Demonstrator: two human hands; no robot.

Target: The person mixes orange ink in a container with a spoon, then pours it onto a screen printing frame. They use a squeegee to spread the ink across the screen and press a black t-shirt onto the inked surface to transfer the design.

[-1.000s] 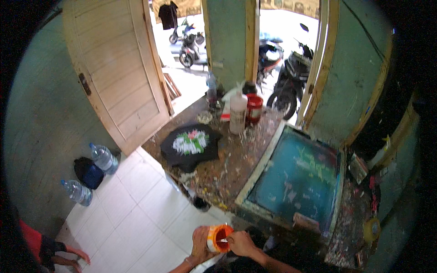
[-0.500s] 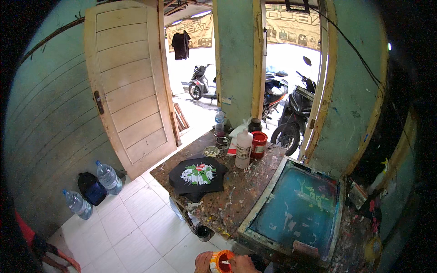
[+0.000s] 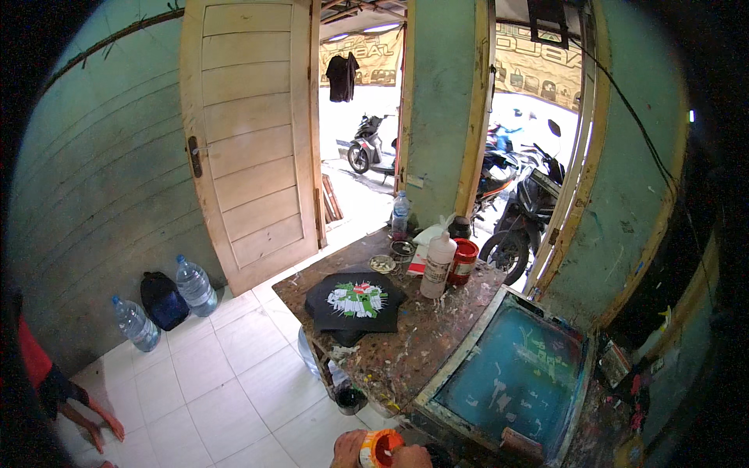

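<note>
At the bottom edge, my left hand point(image 3: 349, 450) is wrapped round the side of an orange tub point(image 3: 378, 444) with a red-orange inside, perhaps paint or ink. My right hand point(image 3: 412, 457) is closed at the tub's right rim, over its mouth; a small pale tip shows beside its fingers, too small to name. Beyond the tub, a dark T-shirt point(image 3: 321, 306) with a green, white and red print lies on the paint-stained table point(image 3: 406, 351). To the right rests a framed printing screen point(image 3: 499, 374) with blue-green mesh. A small block point(image 3: 521, 443) sits on its near edge.
A white bottle point(image 3: 438, 269), a red can point(image 3: 464, 261), open tins point(image 3: 382, 264) and a clear bottle point(image 3: 399, 214) stand at the table's far end. A dark cup point(image 3: 349, 400) is by its near left corner. Water jugs point(image 3: 195, 288) line the wall. Another person's feet point(image 3: 105, 425) show at left.
The view has shifted, so the room sits further right and more of the other person shows at left. Both my hands stay at the orange tub.
</note>
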